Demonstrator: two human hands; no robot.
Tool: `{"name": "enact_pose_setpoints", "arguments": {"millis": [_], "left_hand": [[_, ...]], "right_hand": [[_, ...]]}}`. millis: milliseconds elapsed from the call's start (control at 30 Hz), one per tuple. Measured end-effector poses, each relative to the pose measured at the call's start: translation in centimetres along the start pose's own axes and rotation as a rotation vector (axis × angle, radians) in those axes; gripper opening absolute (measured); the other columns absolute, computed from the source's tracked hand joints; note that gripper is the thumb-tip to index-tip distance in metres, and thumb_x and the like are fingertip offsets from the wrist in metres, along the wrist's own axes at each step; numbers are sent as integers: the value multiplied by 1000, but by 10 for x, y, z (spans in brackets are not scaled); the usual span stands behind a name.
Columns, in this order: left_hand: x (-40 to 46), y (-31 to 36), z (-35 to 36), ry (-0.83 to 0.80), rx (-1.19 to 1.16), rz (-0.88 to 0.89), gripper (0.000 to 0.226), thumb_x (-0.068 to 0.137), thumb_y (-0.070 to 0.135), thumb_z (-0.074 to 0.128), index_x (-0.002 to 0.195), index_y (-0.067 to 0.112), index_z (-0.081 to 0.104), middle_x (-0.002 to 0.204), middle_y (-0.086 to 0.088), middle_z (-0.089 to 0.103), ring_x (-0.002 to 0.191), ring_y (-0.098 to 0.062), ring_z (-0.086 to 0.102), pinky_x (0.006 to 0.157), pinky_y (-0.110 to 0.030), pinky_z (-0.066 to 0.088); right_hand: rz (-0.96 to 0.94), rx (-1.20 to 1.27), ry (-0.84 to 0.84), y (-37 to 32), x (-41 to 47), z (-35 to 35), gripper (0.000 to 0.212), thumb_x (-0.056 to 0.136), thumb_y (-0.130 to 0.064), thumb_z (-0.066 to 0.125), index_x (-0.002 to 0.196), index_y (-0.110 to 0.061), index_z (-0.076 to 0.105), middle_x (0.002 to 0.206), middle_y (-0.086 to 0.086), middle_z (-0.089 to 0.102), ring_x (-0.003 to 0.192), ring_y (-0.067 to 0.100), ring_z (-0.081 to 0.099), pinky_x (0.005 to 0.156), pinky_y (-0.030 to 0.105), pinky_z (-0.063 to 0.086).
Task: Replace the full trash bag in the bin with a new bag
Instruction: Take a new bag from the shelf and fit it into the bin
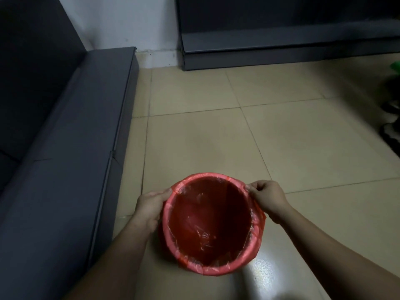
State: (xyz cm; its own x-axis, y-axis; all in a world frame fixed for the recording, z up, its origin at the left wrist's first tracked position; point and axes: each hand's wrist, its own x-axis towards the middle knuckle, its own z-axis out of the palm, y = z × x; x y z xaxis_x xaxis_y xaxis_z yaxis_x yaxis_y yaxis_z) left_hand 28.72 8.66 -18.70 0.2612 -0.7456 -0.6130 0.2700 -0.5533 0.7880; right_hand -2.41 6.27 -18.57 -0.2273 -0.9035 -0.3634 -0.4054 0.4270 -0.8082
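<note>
A round bin [213,270] stands on the tiled floor at the bottom centre, seen from above. A thin red bag [205,219] lines its inside and is folded over the rim all the way round. The inside looks empty apart from crinkled plastic at the bottom. My left hand [149,207] grips the bag's folded edge at the bin's left rim. My right hand [267,197] pinches the bag's edge at the upper right rim, fingers curled. No full trash bag is in view.
A dark grey sofa [65,131] runs along the left, close to the bin. A dark low cabinet [281,50] stands against the far wall. Dark objects and something green [395,68] sit at the right edge. Beige floor tiles [238,137] stretch ahead of the bin.
</note>
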Motion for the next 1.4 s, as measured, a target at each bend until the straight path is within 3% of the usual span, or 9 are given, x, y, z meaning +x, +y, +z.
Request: {"name": "enact_pose_setpoints", "arguments": {"millis": [200, 333, 467, 600, 767, 900, 1100, 1233, 1400], "left_hand": [[13, -15, -4, -94, -57, -179, 27, 95, 24, 61, 79, 8, 76, 59, -8, 71, 48, -19, 66, 50, -29, 57], [3, -16, -6, -30, -12, -125, 24, 95, 28, 61, 103, 10, 74, 80, -13, 77, 65, -23, 72, 65, -36, 57], [-35, -17, -16, 93, 109, 65, 27, 89, 29, 70, 111, 12, 71, 101, -15, 76, 94, -35, 72, 90, -58, 53], [-72, -27, -21, 110, 175, -12, 31, 81, 43, 74, 95, 16, 78, 75, 2, 78, 68, -18, 64, 59, -31, 51], [-80, -42, -17, 56, -8, -141, 28, 80, 33, 77, 100, 13, 78, 96, -9, 79, 97, -30, 72, 91, -49, 54], [-74, -51, -19, 56, -164, -200, 24, 87, 34, 70, 101, 15, 78, 99, -7, 79, 98, -25, 72, 87, -44, 56], [-65, -66, -17, 59, -265, -176, 30, 97, 26, 58, 84, 11, 81, 94, -12, 78, 86, -24, 74, 74, -39, 57], [-80, -67, -14, 100, -248, -171, 36, 97, 41, 54, 107, 13, 75, 104, -9, 78, 101, -26, 71, 87, -42, 55], [-131, -83, -6, 150, -145, -209, 37, 92, 48, 57, 116, 23, 69, 113, -4, 73, 104, -24, 64, 68, -32, 45]], "right_hand": [[135, 241, -193, 9, 0, 0, 24, 92, -10, 66, 83, 13, 65, 69, 21, 65, 59, 26, 56, 57, 37, 45], [72, 262, -124, 11, -8, -2, 20, 93, -16, 66, 88, 3, 72, 77, 17, 69, 66, 26, 58, 60, 36, 45], [-64, -25, 91, 9, -33, -18, 17, 81, -38, 75, 74, -22, 76, 70, -9, 75, 67, 1, 67, 60, 21, 47], [-21, -124, 11, 12, -60, -24, 26, 77, -48, 77, 71, -23, 78, 64, -13, 74, 64, -5, 67, 62, 21, 50], [76, 67, 2, 19, -64, -20, 22, 79, -32, 81, 65, -15, 78, 62, 0, 75, 64, 17, 70, 62, 35, 54], [108, 331, -6, 31, -61, -14, 16, 88, -11, 72, 73, -7, 78, 58, -1, 72, 50, 5, 59, 49, 20, 47], [213, 538, -74, 43, -60, -4, 17, 93, -6, 63, 96, 9, 71, 70, 14, 65, 65, 23, 56, 74, 40, 52], [182, 485, 48, 43, -74, -7, 22, 94, -22, 65, 88, -2, 74, 76, 10, 68, 69, 18, 58, 71, 33, 50], [235, 292, 60, 54, -135, -10, 36, 72, -54, 80, 68, -19, 76, 59, -4, 72, 58, 13, 60, 61, 35, 48]]}}
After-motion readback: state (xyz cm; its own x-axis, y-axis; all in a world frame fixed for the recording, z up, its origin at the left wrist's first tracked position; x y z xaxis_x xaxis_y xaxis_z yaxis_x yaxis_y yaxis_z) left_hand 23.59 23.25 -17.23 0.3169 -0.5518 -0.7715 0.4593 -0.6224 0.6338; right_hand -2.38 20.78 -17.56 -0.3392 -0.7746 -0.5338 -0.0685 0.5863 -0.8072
